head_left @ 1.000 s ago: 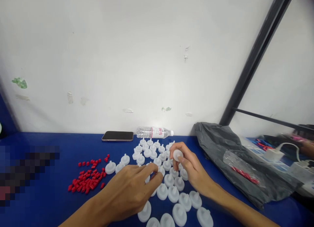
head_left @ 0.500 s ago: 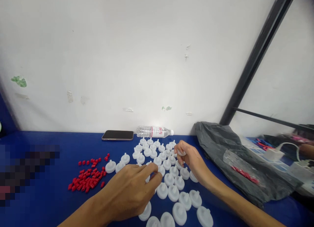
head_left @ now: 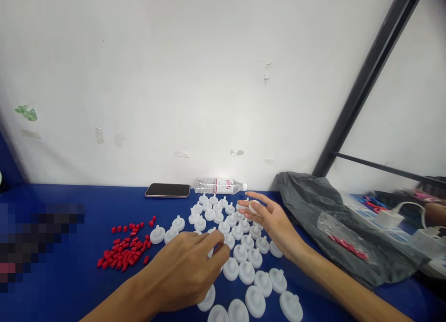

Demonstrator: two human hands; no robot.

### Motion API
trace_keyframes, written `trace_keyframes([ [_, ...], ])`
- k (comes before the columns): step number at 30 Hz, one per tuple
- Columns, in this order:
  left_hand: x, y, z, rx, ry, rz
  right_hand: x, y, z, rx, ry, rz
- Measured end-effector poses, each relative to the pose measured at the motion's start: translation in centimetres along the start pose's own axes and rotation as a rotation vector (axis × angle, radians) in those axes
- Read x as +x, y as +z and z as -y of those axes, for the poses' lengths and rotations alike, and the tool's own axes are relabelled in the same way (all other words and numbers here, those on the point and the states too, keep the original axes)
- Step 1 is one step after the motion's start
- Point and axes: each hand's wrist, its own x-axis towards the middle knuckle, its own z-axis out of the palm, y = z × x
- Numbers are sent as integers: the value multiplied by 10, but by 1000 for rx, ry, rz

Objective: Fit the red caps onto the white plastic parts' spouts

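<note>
Here, nearer than the bottle (head_left: 220,186), our right grip (head_left: 273,218) pinches a white disc (head_left: 254,206); our left grip (head_left: 191,266), we cannot tell.

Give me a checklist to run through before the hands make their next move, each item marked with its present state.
1. Right hand grip: cannot tell; a white disc shows at its thumb and fingers, but whether it is held is unclear.
2. Left hand grip: cannot tell; its fingertips are over the stemmed white discs, contact hidden.
3. Stemmed discs spaced apart: not ok; many crowd together.
4. Red pieces in one pile: not ok; several lie apart from the main cluster.
5. Smartphone clear of the discs: ok; it lies flat behind them.
6. Plastic bottle capped: ok; it lies on its side, white cap on.
</note>
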Motion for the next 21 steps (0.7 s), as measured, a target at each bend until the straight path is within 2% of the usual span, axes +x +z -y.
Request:
trace_keyframes([
  [14,0,1,0,-2,6,6,-4,1,4,-102,-35,90],
  [21,2,-3,4,32,-19,-2,2,-6,2,-248,-135,44],
])
